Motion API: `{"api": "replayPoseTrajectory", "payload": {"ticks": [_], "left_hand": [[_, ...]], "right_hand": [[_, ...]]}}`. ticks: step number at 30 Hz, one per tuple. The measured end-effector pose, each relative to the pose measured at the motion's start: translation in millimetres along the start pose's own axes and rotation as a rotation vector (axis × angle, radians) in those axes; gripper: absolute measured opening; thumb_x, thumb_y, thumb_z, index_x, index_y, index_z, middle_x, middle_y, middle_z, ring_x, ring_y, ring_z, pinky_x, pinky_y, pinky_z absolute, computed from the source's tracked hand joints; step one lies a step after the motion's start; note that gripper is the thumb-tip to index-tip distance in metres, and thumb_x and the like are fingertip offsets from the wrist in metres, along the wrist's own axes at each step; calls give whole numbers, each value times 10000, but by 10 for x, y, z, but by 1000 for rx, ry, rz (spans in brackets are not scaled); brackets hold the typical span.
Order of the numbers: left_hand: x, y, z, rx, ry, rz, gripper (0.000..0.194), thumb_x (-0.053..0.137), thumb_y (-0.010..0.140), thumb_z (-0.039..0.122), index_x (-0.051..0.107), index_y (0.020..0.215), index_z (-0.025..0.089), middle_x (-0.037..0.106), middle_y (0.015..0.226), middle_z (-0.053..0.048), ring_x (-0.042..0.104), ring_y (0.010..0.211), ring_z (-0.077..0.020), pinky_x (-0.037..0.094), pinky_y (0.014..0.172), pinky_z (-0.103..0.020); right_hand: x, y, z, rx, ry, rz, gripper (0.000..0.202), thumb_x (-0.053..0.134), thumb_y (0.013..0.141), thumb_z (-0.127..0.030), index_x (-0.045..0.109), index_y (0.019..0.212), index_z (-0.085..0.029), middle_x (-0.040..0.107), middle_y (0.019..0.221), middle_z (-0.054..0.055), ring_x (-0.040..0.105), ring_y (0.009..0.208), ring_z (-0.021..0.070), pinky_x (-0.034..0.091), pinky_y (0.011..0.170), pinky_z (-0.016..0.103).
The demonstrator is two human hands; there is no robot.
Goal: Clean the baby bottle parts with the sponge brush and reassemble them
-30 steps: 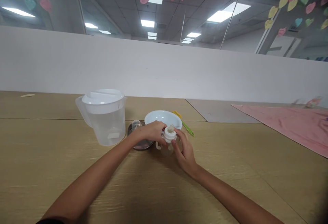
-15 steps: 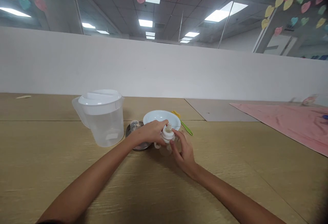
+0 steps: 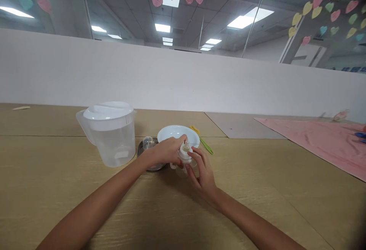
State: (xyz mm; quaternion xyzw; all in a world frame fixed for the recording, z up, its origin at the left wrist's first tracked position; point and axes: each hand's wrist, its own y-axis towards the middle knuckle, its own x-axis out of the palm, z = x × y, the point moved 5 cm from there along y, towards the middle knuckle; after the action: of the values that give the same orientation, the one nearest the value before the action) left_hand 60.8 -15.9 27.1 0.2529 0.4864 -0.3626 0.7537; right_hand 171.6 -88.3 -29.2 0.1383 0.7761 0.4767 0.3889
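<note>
A baby bottle [image 3: 185,157] with a clear teat, a white collar and side handles is between my two hands, in front of a white bowl [image 3: 167,131]. My left hand [image 3: 171,150] is closed round its far left side, the thumb up by the teat. On the right side, my right hand [image 3: 202,171] has its fingertips and thumb on the white collar. The bottle's lower body is partly hidden by my hands. Just left of them sits a round metal dish [image 3: 140,149] holding a clear cap [image 3: 148,142].
A clear pitcher [image 3: 116,143] with a white lid stands at the left. Behind the bowl's right side lies a brush with a green handle [image 3: 207,147] and yellow head. A pink cloth [image 3: 311,133] covers the right back, with a blue object [image 3: 360,134] at its edge.
The view has shifted slightly. The bottle tips a little and the right fingers have moved slightly around its collar; both hands stay on it.
</note>
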Motion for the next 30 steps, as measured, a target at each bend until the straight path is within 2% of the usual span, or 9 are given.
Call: {"api": "replayPoseTrajectory", "payload": {"ticks": [4, 8, 9, 13, 15, 19, 23, 27, 30], "left_hand": [[-3, 3, 4, 38, -53, 2, 446, 662, 600, 311, 448, 982, 228, 575, 808, 15, 558, 734, -171, 346, 552, -214], [14, 7, -48, -34, -24, 19, 655, 685, 558, 279, 369, 1129, 222, 575, 816, -3, 553, 726, -187, 343, 540, -218], [17, 5, -53, -36, -6, 25, 628, 667, 571, 271, 366, 1120, 214, 571, 789, -3, 547, 700, -186, 328, 520, -219], [6, -10, -22, 76, -4, 47, 318, 551, 667, 228, 455, 971, 215, 583, 763, 0, 542, 679, -169, 317, 528, -219], [0, -10, -19, 99, -58, 31, 306, 573, 652, 212, 486, 945, 217, 599, 820, 2, 552, 729, -167, 341, 566, -214], [4, 11, -26, 83, -141, -14, 364, 682, 573, 244, 521, 897, 205, 597, 830, 16, 553, 751, -166, 359, 593, -211], [3, 25, -14, 112, -115, 22, 355, 694, 577, 262, 539, 892, 205, 596, 830, 20, 553, 765, -166, 352, 614, -213], [6, 29, -7, 129, -103, 31, 383, 688, 585, 277, 551, 935, 202, 608, 868, 8, 561, 786, -176, 357, 630, -216], [3, 29, -20, 82, -80, 23, 617, 689, 573, 282, 482, 1152, 226, 623, 879, -2, 572, 818, -203, 368, 634, -227]], "right_hand": [[-44, -9, -15, -89, -32, 28, 404, 510, 772, -163, 480, 1173, -204, 539, 1116, 127, 506, 1088, 270, 375, 951, 513], [-35, -14, -130, -212, -39, -30, 418, 501, 761, -133, 494, 1171, -215, 620, 1041, 99, 567, 1009, 244, 359, 965, 533], [-17, -20, -167, -252, -46, -67, 419, 496, 764, -125, 496, 1172, -220, 632, 1039, 91, 571, 1008, 238, 352, 973, 534], [45, -73, -252, -391, -83, -189, 419, 465, 782, -106, 487, 1189, -198, 619, 1106, 110, 526, 1109, 242, 318, 1008, 540], [40, -95, -226, -389, -44, -188, 411, 446, 787, -106, 477, 1187, -193, 579, 1162, 127, 498, 1149, 246, 337, 1002, 530], [-27, -81, -74, -177, 49, -22, 356, 462, 791, -117, 470, 1138, -195, 510, 1198, 150, 484, 1157, 260, 444, 915, 454], [-38, -19, 39, 76, 150, 89, 260, 458, 837, -178, 474, 1094, -209, 540, 1120, 121, 515, 1097, 243, 440, 902, 443], [-23, 47, 152, 320, 375, 80, 306, 459, 869, -275, 446, 1170, -220, 521, 1203, 103, 502, 1121, 217, 425, 937, 397], [3, 54, 173, 378, 465, -1, 360, 456, 875, -321, 423, 1222, -227, 516, 1242, 92, 493, 1145, 215, 414, 952, 386]]}}
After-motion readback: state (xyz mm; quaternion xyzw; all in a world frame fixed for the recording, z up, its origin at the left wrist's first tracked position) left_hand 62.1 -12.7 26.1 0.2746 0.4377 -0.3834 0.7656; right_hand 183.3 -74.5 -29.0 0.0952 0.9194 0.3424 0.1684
